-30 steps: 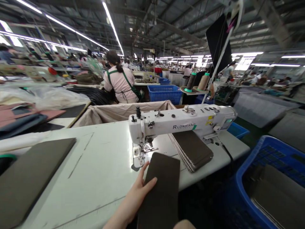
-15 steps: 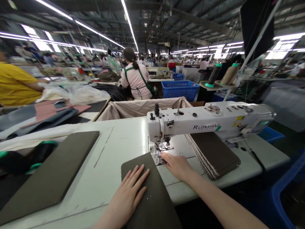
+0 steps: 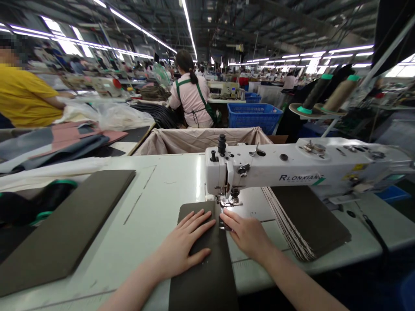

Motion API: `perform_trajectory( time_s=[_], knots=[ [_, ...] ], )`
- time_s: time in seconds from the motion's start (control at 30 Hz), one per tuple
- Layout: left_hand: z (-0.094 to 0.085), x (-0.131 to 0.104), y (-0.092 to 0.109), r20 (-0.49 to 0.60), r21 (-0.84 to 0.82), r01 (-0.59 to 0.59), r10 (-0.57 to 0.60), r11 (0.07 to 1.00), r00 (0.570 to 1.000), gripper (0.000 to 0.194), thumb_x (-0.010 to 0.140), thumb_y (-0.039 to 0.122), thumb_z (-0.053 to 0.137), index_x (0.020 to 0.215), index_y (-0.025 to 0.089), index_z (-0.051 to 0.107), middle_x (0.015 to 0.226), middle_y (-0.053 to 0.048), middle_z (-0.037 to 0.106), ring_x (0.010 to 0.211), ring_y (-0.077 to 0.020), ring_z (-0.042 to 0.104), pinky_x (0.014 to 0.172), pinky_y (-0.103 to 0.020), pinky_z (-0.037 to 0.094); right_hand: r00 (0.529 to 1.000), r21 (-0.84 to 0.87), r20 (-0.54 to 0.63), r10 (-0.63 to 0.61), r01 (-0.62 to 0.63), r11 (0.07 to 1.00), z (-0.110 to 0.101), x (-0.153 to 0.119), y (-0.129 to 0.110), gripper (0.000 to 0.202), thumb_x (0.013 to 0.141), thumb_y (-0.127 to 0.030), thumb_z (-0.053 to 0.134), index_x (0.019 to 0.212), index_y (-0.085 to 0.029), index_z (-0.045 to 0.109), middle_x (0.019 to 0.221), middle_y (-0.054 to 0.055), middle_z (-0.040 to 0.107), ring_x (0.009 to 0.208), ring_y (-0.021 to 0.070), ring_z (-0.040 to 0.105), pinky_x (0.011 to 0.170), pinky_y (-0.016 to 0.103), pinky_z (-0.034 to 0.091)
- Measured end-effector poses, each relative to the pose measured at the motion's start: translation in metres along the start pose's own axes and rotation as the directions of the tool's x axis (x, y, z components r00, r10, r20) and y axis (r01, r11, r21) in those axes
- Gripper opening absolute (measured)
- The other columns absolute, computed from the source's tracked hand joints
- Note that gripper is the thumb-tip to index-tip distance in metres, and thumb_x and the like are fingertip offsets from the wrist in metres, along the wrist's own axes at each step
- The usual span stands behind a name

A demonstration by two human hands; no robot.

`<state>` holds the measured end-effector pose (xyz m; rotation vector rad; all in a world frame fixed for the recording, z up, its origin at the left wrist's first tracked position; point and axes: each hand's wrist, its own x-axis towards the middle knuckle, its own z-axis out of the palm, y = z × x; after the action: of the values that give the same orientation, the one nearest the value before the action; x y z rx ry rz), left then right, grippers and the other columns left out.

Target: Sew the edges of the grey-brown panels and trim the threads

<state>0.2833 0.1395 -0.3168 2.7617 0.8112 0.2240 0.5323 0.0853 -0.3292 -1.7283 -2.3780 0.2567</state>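
Note:
A dark olive fabric panel (image 3: 204, 283) lies on the sewing table, its rounded far end just in front of the presser foot (image 3: 231, 202). My left hand (image 3: 184, 242) rests flat on the panel with fingers spread. My right hand (image 3: 248, 235) is at the panel's right edge beside the needle area, fingers bent and close together. A small shiny metal part (image 3: 223, 227) shows by its fingertips; whether the hand grips it I cannot tell. The white sewing machine (image 3: 266, 166) stretches to the right above my right hand.
Under the machine arm sits a stack of similar panels (image 3: 308, 216). Another olive panel pile (image 3: 71, 229) lies at left beside dark thread cones (image 3: 56, 198). A cloth-lined bin (image 3: 181, 140) stands behind the table. Thread spools (image 3: 340, 93) rise at right; co-workers sit beyond.
The panel has turned straighter and its far end has come up beside the needle area. My left hand moved forward with it; my right hand drew slightly back. The view has shifted.

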Motion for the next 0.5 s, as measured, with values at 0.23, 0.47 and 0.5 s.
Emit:
perform_trajectory(
  time_s=[0.23,0.47,0.5],
  knots=[
    [-0.0007,-0.0010,-0.0016,0.010,-0.001,0.007,-0.007,1.000,1.000,0.067,0.090,0.044,0.056,0.150,0.034,0.028,0.158,0.002,0.026,0.145,-0.0281,0.026,0.119,-0.051,0.022,1.000,-0.005,0.008,0.006,-0.006,1.000,0.0023,0.0010,0.0008,0.054,0.090,-0.019,0.046,0.143,-0.031,0.040,0.153,-0.003,0.037,0.109,0.0233,0.062,0.089,0.038,0.052],
    [0.0003,-0.0015,-0.0025,0.028,0.009,0.011,-0.012,1.000,1.000,0.068,0.090,0.045,0.055,0.151,0.034,0.026,0.159,0.002,0.025,0.145,-0.0280,0.026,0.119,-0.051,0.022,1.000,-0.011,0.016,0.015,-0.014,1.000,0.0011,0.0010,-0.0002,0.055,0.091,-0.020,0.046,0.144,-0.031,0.039,0.153,-0.002,0.037,0.108,0.0232,0.063,0.089,0.037,0.051],
    [0.0002,-0.0015,-0.0025,0.025,0.005,0.009,-0.009,1.000,1.000,0.068,0.090,0.045,0.056,0.151,0.034,0.027,0.159,0.001,0.026,0.144,-0.0283,0.026,0.119,-0.051,0.023,1.000,-0.011,0.015,0.015,-0.015,1.000,0.0010,0.0011,-0.0004,0.054,0.091,-0.020,0.046,0.144,-0.031,0.040,0.153,-0.002,0.037,0.108,0.0232,0.063,0.089,0.037,0.052]
  ],
)
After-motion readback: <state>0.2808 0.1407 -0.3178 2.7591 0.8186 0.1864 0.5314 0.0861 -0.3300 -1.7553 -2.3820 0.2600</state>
